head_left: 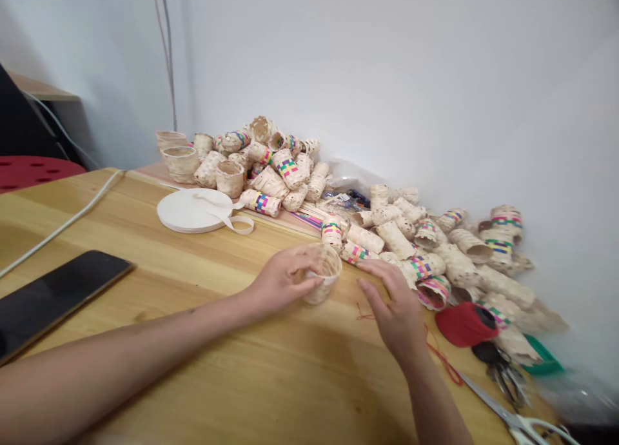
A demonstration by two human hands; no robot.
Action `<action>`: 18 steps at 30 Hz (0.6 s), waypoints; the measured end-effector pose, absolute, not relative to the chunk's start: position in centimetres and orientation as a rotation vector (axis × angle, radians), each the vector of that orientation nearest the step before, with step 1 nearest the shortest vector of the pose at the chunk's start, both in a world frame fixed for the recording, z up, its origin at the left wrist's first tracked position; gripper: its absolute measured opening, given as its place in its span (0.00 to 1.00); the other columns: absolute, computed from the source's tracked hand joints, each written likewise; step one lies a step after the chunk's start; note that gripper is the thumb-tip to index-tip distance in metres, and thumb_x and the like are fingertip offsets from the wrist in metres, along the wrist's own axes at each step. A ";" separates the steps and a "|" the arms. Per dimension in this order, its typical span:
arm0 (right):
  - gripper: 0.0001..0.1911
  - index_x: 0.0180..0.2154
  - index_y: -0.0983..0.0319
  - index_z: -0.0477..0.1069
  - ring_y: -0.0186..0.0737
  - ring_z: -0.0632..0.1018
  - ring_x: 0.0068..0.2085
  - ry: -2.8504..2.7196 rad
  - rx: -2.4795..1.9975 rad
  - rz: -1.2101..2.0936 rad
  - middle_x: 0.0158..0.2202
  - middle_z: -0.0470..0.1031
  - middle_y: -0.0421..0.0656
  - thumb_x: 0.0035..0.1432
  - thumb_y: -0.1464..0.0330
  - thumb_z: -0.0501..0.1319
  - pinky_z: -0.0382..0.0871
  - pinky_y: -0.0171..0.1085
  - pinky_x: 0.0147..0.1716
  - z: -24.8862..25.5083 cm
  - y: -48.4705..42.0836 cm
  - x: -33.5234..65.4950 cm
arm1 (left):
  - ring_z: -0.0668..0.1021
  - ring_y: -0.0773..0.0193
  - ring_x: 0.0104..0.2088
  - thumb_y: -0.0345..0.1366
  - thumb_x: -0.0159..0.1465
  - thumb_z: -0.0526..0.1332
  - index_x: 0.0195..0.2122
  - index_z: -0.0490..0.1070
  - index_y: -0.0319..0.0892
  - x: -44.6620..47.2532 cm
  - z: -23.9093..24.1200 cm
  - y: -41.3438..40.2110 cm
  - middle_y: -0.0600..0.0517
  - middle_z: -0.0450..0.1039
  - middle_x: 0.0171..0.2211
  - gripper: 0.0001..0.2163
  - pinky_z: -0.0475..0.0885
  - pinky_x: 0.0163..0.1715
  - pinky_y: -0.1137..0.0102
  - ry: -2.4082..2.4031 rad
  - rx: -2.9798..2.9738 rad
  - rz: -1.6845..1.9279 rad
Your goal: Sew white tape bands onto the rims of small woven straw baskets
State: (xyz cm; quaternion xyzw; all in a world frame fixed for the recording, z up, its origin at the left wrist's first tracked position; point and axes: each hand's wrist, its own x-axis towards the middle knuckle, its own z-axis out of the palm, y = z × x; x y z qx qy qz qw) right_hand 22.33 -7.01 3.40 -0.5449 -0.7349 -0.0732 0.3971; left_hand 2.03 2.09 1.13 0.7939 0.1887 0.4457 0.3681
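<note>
My left hand (283,278) is wrapped round a small pale woven basket (325,274) that stands upright on the wooden table (203,342), its open mouth up. My right hand (394,306) lies just right of the basket, palm down, fingers stretched out flat on the table and holding nothing. Its fingertips reach toward a heap of small woven baskets (435,258) with coloured bands.
A second heap of woven baskets (261,164) sits at the back by the white wall, with a roll of white tape (196,209) before it. A dark phone (53,296) lies at left. Red thread spool (467,324), keys (500,367) and scissors (507,419) lie at right.
</note>
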 end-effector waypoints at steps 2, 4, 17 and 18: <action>0.07 0.41 0.59 0.72 0.42 0.75 0.44 -1.929 -1.574 -0.037 0.41 0.76 0.45 0.63 0.67 0.56 0.67 0.40 0.44 4.1 -7.4 23.7 | 0.72 0.64 0.35 0.30 0.58 0.62 0.30 0.75 0.41 1.7 1.3 2.8 0.52 0.71 0.31 0.02 0.66 0.38 0.70 0.559 2.023 1.187; 0.06 0.38 0.58 0.73 0.41 0.76 0.40 -2.099 -1.734 0.118 0.38 0.77 0.43 0.62 0.68 0.57 0.68 0.38 0.39 4.1 -7.8 24.6 | 0.70 0.66 0.31 0.32 0.58 0.61 0.30 0.75 0.41 1.5 1.3 3.5 0.53 0.69 0.28 0.03 0.65 0.34 0.72 0.618 2.018 1.215; 0.17 0.25 0.60 0.63 0.42 0.70 0.28 -2.160 -1.667 -0.157 0.26 0.70 0.44 0.66 0.65 0.49 0.63 0.39 0.28 -3.0 -9.1 24.5 | 0.68 0.68 0.27 0.36 0.55 0.62 0.28 0.72 0.36 1.4 1.2 5.1 0.53 0.68 0.26 0.07 0.61 0.28 0.74 0.668 1.703 1.127; 0.16 0.25 0.60 0.63 0.41 0.70 0.27 -2.139 -1.661 -0.152 0.25 0.69 0.43 0.66 0.65 0.49 0.63 0.38 0.27 -2.5 -9.0 24.0 | 0.68 0.68 0.28 0.36 0.55 0.62 0.28 0.72 0.36 1.5 1.3 5.1 0.53 0.68 0.26 0.07 0.62 0.29 0.74 0.665 1.693 1.115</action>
